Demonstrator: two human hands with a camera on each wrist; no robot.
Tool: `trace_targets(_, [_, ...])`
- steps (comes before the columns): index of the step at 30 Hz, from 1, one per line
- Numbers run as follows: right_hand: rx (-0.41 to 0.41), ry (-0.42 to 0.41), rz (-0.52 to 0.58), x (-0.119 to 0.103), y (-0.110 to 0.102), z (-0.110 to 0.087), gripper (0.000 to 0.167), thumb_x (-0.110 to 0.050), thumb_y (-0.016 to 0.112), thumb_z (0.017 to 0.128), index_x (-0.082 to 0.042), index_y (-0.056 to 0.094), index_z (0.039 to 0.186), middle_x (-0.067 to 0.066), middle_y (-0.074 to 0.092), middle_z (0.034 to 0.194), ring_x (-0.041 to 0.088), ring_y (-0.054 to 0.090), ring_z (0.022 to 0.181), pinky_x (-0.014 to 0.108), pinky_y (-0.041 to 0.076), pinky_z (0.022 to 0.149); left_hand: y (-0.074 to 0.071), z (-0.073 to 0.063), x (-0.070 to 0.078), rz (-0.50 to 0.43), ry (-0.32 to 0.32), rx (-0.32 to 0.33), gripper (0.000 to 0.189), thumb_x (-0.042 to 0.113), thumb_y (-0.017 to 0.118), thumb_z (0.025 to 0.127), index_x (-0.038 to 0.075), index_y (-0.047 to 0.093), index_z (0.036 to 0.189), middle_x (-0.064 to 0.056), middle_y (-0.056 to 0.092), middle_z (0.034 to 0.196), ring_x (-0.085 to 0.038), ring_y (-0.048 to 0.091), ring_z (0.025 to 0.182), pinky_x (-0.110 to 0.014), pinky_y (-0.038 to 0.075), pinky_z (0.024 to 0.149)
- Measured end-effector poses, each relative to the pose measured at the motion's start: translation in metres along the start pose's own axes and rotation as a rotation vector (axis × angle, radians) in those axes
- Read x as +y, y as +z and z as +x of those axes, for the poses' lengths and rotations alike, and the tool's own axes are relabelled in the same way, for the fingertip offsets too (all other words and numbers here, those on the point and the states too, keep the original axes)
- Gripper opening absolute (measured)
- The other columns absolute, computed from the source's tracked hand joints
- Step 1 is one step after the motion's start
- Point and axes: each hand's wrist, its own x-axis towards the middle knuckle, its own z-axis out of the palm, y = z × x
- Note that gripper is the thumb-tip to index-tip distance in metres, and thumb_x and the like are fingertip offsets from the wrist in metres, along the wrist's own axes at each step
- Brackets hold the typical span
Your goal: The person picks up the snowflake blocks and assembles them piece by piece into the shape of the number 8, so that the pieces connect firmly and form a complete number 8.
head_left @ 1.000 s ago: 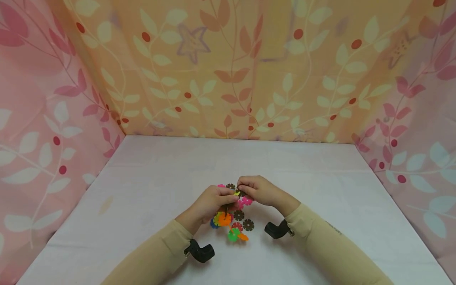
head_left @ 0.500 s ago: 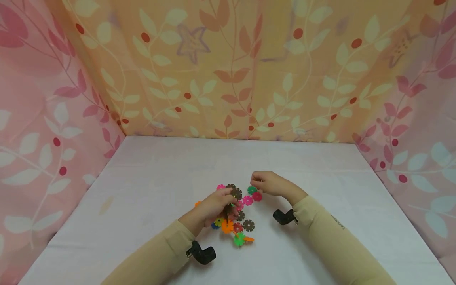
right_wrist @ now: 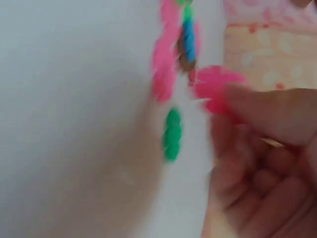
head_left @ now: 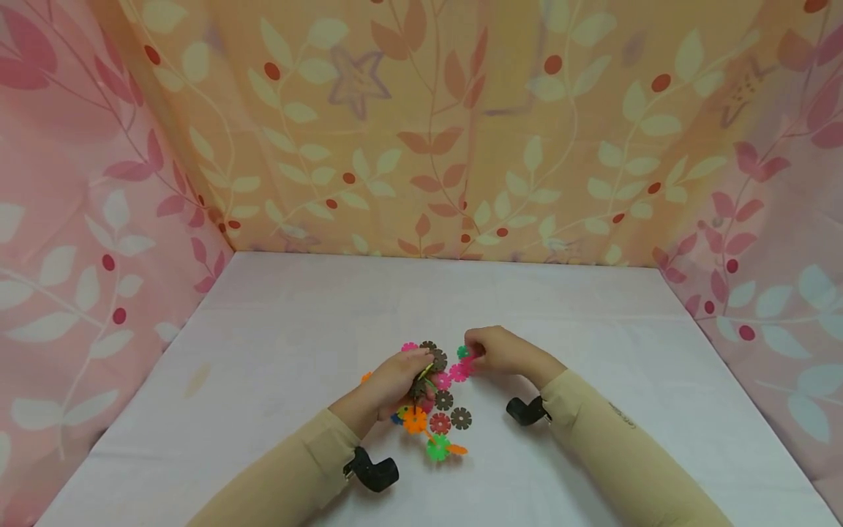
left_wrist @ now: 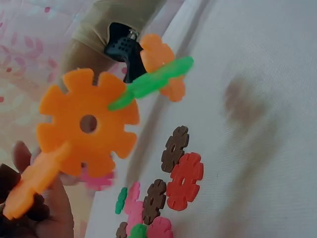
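Observation:
My left hand (head_left: 395,377) grips a linked chain of notched plastic flower discs above the table. In the left wrist view, an orange disc (left_wrist: 106,141) in the chain slots into a green disc (left_wrist: 158,79), with a second orange disc (left_wrist: 163,52) at the far end. A further orange disc (left_wrist: 37,186) stands edge-on near the left fingers. Off to the right, my right hand (head_left: 503,353) pinches a bright pink disc (right_wrist: 218,87) between thumb and finger. A loose green disc (right_wrist: 172,134) lies close beside that hand.
Loose discs lie on the white tabletop (head_left: 593,322) under and around the left hand, among them a red one (head_left: 440,423) and a brown one (head_left: 461,419). Patterned cloth (head_left: 421,132) walls off the back and sides. A black camera mount hangs from each sleeve.
The hands were together at the chain a second ago. The right hand then moved right to the loose discs and has now taken hold of a pink one. The left hand keeps the chain.

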Motion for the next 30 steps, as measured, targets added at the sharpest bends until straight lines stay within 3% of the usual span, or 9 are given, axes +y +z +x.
trace_targets(5, [0.203, -0.155, 0.145, -0.018, -0.004, -0.007, 0.007, -0.013, 0.068, 0.082, -0.016, 0.063, 0.085, -0.008, 0.058, 0.076, 0.008, 0.054, 0.068, 0.023, 0.048, 0.061, 0.0, -0.001, 0.002, -0.01, 0.013, 0.015, 0.038, 0.029, 0.035, 0.099, -0.005, 0.049, 0.106, -0.009, 0.056, 0.076, -0.013, 0.056, 0.058, -0.025, 0.051, 0.056])
trace_targets(9, [0.302, -0.223, 0.157, -0.026, -0.003, -0.01, 0.005, -0.018, 0.068, 0.083, -0.014, 0.067, 0.085, -0.009, 0.061, 0.08, 0.005, 0.056, 0.068, 0.022, 0.05, 0.062, -0.002, -0.001, 0.004, -0.033, 0.025, 0.015, 0.038, 0.029, 0.033, 0.1, -0.005, 0.048, 0.108, -0.008, 0.055, 0.078, -0.013, 0.055, 0.06, -0.026, 0.052, 0.059])
trace_targets(15, [0.344, -0.281, 0.135, -0.031, -0.001, -0.011, 0.006, -0.018, 0.068, 0.083, -0.012, 0.068, 0.082, -0.009, 0.063, 0.079, 0.004, 0.054, 0.067, 0.021, 0.049, 0.061, -0.003, -0.002, 0.006, -0.049, 0.04, 0.019, 0.034, 0.027, 0.033, 0.1, -0.003, 0.049, 0.107, -0.006, 0.055, 0.076, -0.013, 0.056, 0.061, -0.027, 0.053, 0.061])
trace_targets(23, [0.388, -0.426, 0.004, -0.034, 0.0, -0.011, 0.004, -0.014, 0.066, 0.084, -0.011, 0.066, 0.083, -0.007, 0.06, 0.079, 0.004, 0.051, 0.07, 0.02, 0.047, 0.063, -0.004, -0.004, 0.008, -0.042, 0.025, 0.032, 0.037, 0.026, 0.033, 0.1, -0.006, 0.047, 0.111, -0.004, 0.053, 0.074, -0.011, 0.054, 0.058, -0.029, 0.053, 0.062])
trace_targets(30, [0.406, -0.483, -0.057, -0.037, -0.001, -0.009, 0.002, -0.01, 0.065, 0.085, -0.01, 0.065, 0.083, -0.005, 0.058, 0.081, 0.006, 0.049, 0.072, 0.02, 0.046, 0.064, -0.004, -0.004, 0.009, -0.037, 0.022, 0.024, 0.036, 0.028, 0.033, 0.1, -0.004, 0.047, 0.11, -0.004, 0.053, 0.074, -0.011, 0.054, 0.058, -0.026, 0.051, 0.06])
